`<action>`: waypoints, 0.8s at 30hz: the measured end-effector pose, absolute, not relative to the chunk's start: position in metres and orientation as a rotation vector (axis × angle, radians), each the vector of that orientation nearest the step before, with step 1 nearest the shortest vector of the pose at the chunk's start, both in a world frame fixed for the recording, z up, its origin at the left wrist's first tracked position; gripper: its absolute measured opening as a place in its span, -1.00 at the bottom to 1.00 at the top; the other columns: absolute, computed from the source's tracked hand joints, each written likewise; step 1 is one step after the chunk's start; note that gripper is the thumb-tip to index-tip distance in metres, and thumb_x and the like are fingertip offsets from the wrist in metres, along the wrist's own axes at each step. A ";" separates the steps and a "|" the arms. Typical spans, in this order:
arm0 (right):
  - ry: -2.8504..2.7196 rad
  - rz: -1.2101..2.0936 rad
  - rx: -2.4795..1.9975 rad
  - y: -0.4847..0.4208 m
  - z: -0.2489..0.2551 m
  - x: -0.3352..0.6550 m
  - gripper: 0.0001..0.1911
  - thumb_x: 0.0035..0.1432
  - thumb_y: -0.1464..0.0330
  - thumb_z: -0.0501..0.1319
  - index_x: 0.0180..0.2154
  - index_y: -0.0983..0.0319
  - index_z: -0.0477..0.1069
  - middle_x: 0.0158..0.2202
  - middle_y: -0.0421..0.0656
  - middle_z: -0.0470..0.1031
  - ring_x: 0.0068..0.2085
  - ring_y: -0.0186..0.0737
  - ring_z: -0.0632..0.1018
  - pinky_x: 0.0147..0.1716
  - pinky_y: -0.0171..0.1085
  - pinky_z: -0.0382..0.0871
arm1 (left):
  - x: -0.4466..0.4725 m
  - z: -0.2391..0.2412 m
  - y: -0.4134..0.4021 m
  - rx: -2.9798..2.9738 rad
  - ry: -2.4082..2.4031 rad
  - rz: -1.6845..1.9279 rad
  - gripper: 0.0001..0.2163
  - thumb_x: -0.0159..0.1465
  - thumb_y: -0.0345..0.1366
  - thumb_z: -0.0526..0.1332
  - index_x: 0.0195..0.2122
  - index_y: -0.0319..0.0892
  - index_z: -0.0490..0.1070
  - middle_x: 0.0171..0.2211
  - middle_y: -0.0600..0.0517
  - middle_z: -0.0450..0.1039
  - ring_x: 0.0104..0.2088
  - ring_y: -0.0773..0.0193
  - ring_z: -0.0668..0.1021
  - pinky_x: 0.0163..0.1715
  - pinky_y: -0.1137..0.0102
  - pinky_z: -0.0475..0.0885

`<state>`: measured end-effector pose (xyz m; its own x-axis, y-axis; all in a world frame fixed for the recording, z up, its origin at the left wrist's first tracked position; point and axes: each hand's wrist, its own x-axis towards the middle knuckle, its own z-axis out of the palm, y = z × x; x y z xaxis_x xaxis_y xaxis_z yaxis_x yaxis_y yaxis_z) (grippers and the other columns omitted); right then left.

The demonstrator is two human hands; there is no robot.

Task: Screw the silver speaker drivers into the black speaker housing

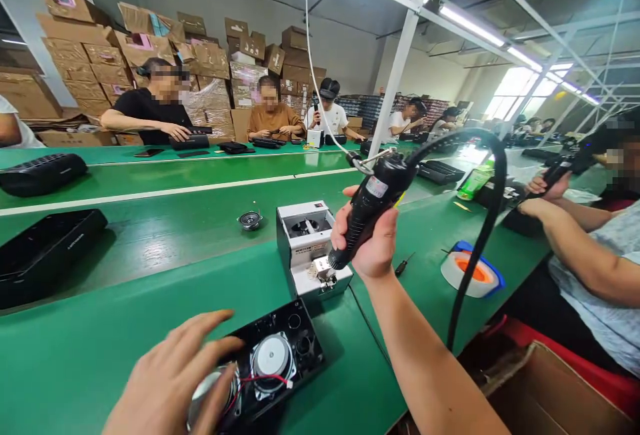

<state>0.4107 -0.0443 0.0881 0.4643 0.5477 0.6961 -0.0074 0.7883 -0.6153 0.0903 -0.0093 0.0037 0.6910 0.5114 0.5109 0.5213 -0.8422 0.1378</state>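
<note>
My right hand (375, 242) is wrapped round a black electric screwdriver (367, 208), its lower end at the front of a white-and-grey screw feeder (300, 255). The bit is hard to make out there. A thick black cable (495, 208) loops off the screwdriver's top, and a white line holds it from above. Fingers apart, my left hand (175, 375) hovers over or rests on a black speaker housing (313, 348); I cannot tell whether it touches. Inside the housing sits a round speaker driver (271, 355) with red and black wires. A second driver is partly hidden by my left hand.
A loose speaker driver (250, 221) lies on the green bench (175, 235). Black speaker cases (50, 248) stand at left. A small screwdriver (404, 264) and a tape roll (470, 275) lie at right, near a co-worker's arm (575, 235). A cardboard box (555, 382) stands below.
</note>
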 end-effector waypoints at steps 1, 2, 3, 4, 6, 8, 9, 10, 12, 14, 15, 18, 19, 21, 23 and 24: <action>-1.049 0.378 -0.588 -0.043 0.086 0.410 -0.35 0.36 -0.28 0.09 -0.01 0.15 0.42 -0.52 -0.31 0.36 -0.69 -0.34 0.30 -0.71 -0.33 0.23 | 0.103 0.008 -0.015 -2.899 -0.743 -0.806 -0.76 0.48 -0.12 0.13 0.05 0.21 0.55 0.31 0.10 0.50 0.23 0.01 0.60 0.07 0.07 0.62; -1.057 0.390 -0.582 -0.042 0.084 0.410 -0.36 0.38 -0.27 0.08 -0.01 0.16 0.43 -0.51 -0.31 0.36 -0.68 -0.34 0.31 -0.70 -0.33 0.23 | 0.114 0.009 -0.020 -2.914 -0.600 -0.745 -0.76 0.48 -0.09 0.15 0.09 0.23 0.54 0.33 0.09 0.48 0.24 -0.01 0.60 0.05 0.03 0.65; -1.066 0.402 -0.577 -0.041 0.083 0.409 -0.37 0.39 -0.25 0.07 -0.01 0.16 0.43 -0.51 -0.30 0.37 -0.68 -0.34 0.32 -0.70 -0.33 0.24 | 0.123 0.008 -0.025 -2.918 -0.483 -0.678 -0.75 0.47 -0.05 0.17 0.11 0.22 0.54 0.35 0.04 0.47 0.24 -0.06 0.61 0.03 -0.04 0.67; -1.075 0.413 -0.573 -0.041 0.083 0.408 -0.38 0.40 -0.24 0.08 -0.01 0.17 0.44 -0.51 -0.29 0.38 -0.67 -0.34 0.33 -0.69 -0.33 0.25 | 0.130 0.005 -0.028 -2.913 -0.403 -0.634 -0.73 0.46 -0.01 0.18 0.11 0.20 0.54 0.36 -0.02 0.45 0.24 -0.13 0.61 0.01 -0.13 0.67; -1.089 0.433 -0.570 -0.041 0.082 0.408 -0.40 0.41 -0.21 0.10 -0.01 0.18 0.46 -0.50 -0.28 0.41 -0.66 -0.33 0.37 -0.68 -0.33 0.27 | 0.137 -0.003 -0.033 -2.916 -0.322 -0.596 -0.72 0.44 0.06 0.20 0.07 0.17 0.57 0.38 -0.11 0.41 0.26 -0.24 0.58 -0.01 -0.31 0.63; -1.096 0.446 -0.570 -0.041 0.081 0.408 -0.39 0.40 -0.21 0.14 0.00 0.19 0.48 -0.50 -0.27 0.42 -0.65 -0.33 0.40 -0.67 -0.34 0.29 | 0.139 -0.008 -0.036 -2.961 -0.363 -0.566 -0.76 0.43 0.05 0.23 -0.01 0.16 0.58 0.43 -0.09 0.34 0.34 -0.25 0.49 0.08 -0.41 0.54; -1.096 0.451 -0.569 -0.042 0.080 0.409 -0.38 0.38 -0.22 0.16 0.01 0.19 0.48 -0.50 -0.28 0.43 -0.65 -0.33 0.40 -0.67 -0.34 0.30 | 0.139 -0.007 -0.037 -2.993 -0.397 -0.536 -0.81 0.43 0.02 0.26 -0.05 0.16 0.58 0.45 -0.05 0.31 0.39 -0.21 0.45 0.14 -0.41 0.49; -1.095 0.456 -0.569 -0.043 0.079 0.410 -0.36 0.37 -0.24 0.16 0.02 0.18 0.48 -0.50 -0.29 0.43 -0.65 -0.33 0.40 -0.67 -0.34 0.30 | 0.138 -0.005 -0.038 -3.022 -0.441 -0.510 -0.87 0.43 -0.04 0.27 -0.09 0.17 0.58 0.47 0.01 0.28 0.42 -0.16 0.41 0.20 -0.40 0.45; -1.090 0.466 -0.573 -0.046 0.078 0.411 -0.34 0.36 -0.26 0.15 0.04 0.17 0.48 -0.51 -0.30 0.41 -0.66 -0.35 0.38 -0.67 -0.35 0.29 | 0.135 0.002 -0.038 -3.066 -0.505 -0.498 -0.91 0.46 -0.13 0.25 -0.14 0.15 0.57 0.48 0.07 0.27 0.44 -0.05 0.38 0.27 -0.35 0.42; -1.087 0.475 -0.579 -0.051 0.079 0.412 -0.33 0.36 -0.25 0.15 0.06 0.18 0.49 -0.51 -0.29 0.41 -0.67 -0.36 0.35 -0.68 -0.35 0.26 | 0.129 0.009 -0.036 -3.112 -0.480 -0.513 -0.86 0.49 -0.17 0.18 -0.18 0.11 0.54 0.43 0.05 0.34 0.40 -0.01 0.43 0.24 -0.31 0.48; -1.087 0.476 -0.579 -0.054 0.080 0.412 -0.33 0.37 -0.24 0.15 0.07 0.19 0.50 -0.51 -0.29 0.41 -0.67 -0.36 0.35 -0.69 -0.35 0.25 | 0.126 0.011 -0.034 -3.133 -0.470 -0.526 -0.83 0.51 -0.18 0.14 -0.17 0.10 0.52 0.40 0.03 0.39 0.37 0.02 0.48 0.23 -0.28 0.51; -1.081 0.442 -0.549 -0.060 0.089 0.409 -0.34 0.36 -0.24 0.15 0.05 0.18 0.52 -0.53 -0.29 0.41 -0.69 -0.35 0.34 -0.72 -0.36 0.22 | 0.113 0.010 -0.026 -3.190 -0.532 -0.590 -0.83 0.52 -0.23 0.07 -0.15 0.04 0.46 0.28 0.01 0.49 0.25 0.14 0.58 0.35 -0.17 0.43; -1.072 0.411 -0.539 -0.061 0.092 0.408 -0.35 0.36 -0.25 0.15 0.03 0.18 0.52 -0.55 -0.30 0.40 -0.69 -0.35 0.34 -0.73 -0.36 0.21 | 0.109 0.009 -0.024 -3.203 -0.587 -0.611 -0.83 0.52 -0.25 0.06 -0.17 0.02 0.43 0.26 0.02 0.49 0.23 0.18 0.58 0.42 -0.11 0.36; -1.060 0.353 -0.539 -0.060 0.097 0.407 -0.36 0.36 -0.26 0.13 -0.01 0.16 0.50 -0.56 -0.31 0.39 -0.70 -0.34 0.34 -0.73 -0.36 0.21 | 0.107 0.008 -0.020 -3.240 -0.641 -0.620 -0.83 0.52 -0.24 0.07 -0.22 0.00 0.39 0.17 0.06 0.52 0.16 0.23 0.59 0.46 -0.02 0.27; -1.071 0.339 -0.565 -0.055 0.097 0.407 -0.36 0.35 -0.27 0.12 -0.02 0.15 0.48 -0.56 -0.32 0.38 -0.69 -0.33 0.33 -0.72 -0.35 0.22 | 0.110 0.011 -0.019 -3.281 -0.613 -0.615 -0.82 0.54 -0.25 0.06 -0.24 0.00 0.37 -0.01 0.12 0.57 -0.02 0.27 0.63 0.38 0.02 0.31; -1.082 0.352 -0.581 -0.052 0.096 0.407 -0.35 0.34 -0.28 0.13 -0.03 0.15 0.47 -0.55 -0.32 0.38 -0.69 -0.32 0.33 -0.71 -0.34 0.22 | 0.112 0.013 -0.019 -3.291 -0.586 -0.639 -0.82 0.54 -0.26 0.06 -0.23 0.00 0.35 -0.14 0.16 0.57 -0.15 0.29 0.63 0.30 0.07 0.36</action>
